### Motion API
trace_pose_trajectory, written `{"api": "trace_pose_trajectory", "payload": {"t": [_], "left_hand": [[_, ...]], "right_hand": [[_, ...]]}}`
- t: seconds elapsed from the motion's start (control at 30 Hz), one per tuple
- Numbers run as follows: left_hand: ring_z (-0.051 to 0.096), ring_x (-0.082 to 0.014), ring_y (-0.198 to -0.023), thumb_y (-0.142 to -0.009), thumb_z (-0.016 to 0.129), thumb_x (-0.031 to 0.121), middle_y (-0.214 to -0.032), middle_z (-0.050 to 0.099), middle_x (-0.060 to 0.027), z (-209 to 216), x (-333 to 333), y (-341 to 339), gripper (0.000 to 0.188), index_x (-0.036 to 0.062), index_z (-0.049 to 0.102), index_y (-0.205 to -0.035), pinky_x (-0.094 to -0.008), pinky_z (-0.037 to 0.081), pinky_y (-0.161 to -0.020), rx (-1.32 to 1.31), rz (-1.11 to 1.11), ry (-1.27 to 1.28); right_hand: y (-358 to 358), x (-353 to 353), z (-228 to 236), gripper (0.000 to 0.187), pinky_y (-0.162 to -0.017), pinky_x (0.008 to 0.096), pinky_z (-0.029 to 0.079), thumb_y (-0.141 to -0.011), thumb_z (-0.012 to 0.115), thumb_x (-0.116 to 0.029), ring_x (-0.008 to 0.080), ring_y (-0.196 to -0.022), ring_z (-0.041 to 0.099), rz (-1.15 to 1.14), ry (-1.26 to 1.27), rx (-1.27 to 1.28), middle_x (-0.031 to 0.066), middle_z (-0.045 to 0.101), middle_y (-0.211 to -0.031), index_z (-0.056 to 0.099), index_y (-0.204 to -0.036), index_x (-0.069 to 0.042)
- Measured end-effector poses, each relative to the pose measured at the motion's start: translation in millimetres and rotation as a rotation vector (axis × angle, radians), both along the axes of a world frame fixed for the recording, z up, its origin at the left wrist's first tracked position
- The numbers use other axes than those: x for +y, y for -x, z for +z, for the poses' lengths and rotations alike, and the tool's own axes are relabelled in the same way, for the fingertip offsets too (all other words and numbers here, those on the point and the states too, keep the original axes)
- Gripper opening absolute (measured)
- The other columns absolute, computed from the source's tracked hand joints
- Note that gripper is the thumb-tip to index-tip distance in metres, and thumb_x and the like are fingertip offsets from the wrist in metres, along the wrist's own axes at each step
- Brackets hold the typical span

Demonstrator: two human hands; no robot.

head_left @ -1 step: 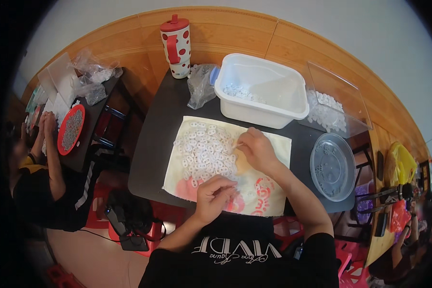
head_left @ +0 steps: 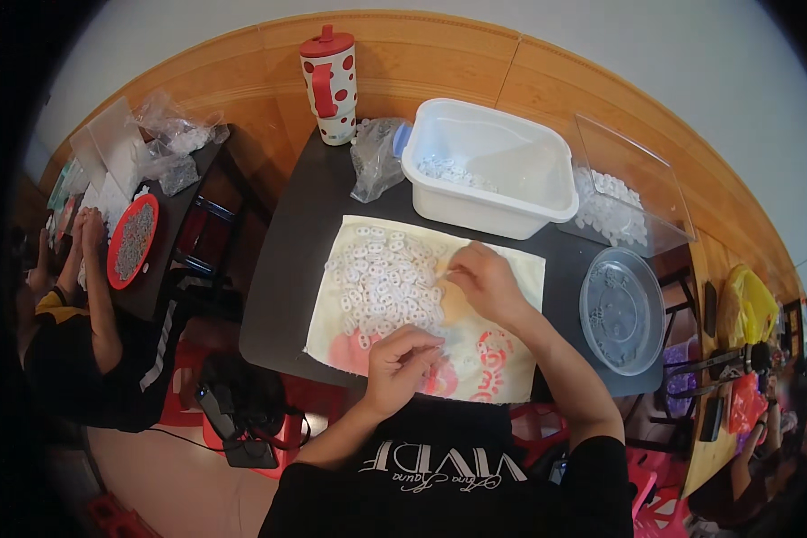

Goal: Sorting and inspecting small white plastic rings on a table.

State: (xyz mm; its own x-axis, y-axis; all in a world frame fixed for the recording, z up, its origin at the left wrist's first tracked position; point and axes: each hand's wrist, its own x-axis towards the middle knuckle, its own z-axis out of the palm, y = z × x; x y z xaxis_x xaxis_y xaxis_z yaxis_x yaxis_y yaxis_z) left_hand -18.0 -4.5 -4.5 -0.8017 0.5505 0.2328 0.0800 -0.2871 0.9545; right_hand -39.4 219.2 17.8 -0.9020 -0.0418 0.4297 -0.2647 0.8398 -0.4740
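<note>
A heap of small white plastic pieces, each with two holes [head_left: 386, 282], lies on the left half of a cream printed cloth [head_left: 520, 377]. My left hand [head_left: 396, 369] rests low on the cloth, at the heap's near edge. Its thumb and fingers are pinched together, with a pale bit at the tips too small to name. To the heap's right, my right hand [head_left: 486, 280] is closed in a pinch above the cloth. Something small and whitish shows at its fingertips, but its kind cannot be made out.
Behind the cloth stands a white tub [head_left: 489, 202] with small white pieces inside. Right of it are a clear box of white parts [head_left: 614, 211] and a round clear lid [head_left: 620, 309]. A spotted tumbler [head_left: 332, 85] and plastic bag [head_left: 377, 161] stand back left. Another person [head_left: 90, 350] works at left.
My right hand has shifted very slightly, its fingertips a little to the right. My left hand stays in place.
</note>
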Motion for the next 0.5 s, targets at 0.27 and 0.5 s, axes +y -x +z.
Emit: {"api": "trace_pose_trajectory", "payload": {"t": [0.27, 0.5], "left_hand": [[0.059, -0.0096, -0.067, -0.09, 0.062, -0.01, -0.089, 0.061, -0.0075, 1.1, 3.7, -1.8, 0.013, -0.006, 0.067, -0.101, -0.0217, 0.047, -0.059, -0.17, -0.081, -0.034], [0.061, -0.0113, -0.069, -0.09, 0.062, -0.01, -0.093, 0.062, -0.0092, 2.3, 12.0, 0.4, 0.012, -0.0055, 0.067, -0.1, -0.0221, 0.048, -0.06, 0.046, 0.001, -0.106]], "right_hand": [[-60.5, -4.5, 13.7, 0.012, -0.07, 0.0389, 0.049, -0.08, 0.069, 0.0, 0.0339, -0.08, 0.06, 0.052, 0.008, -0.142, 0.0147, 0.058, -0.086, 0.063, -0.09, -0.001], [-62.3, 0.7, 4.1, 0.014, -0.071, 0.0417, 0.048, -0.081, 0.066, 0.0, 0.0349, -0.083, 0.058, 0.011, -0.019, -0.069, 0.0145, 0.056, -0.087, 0.063, -0.094, -0.003]]}}
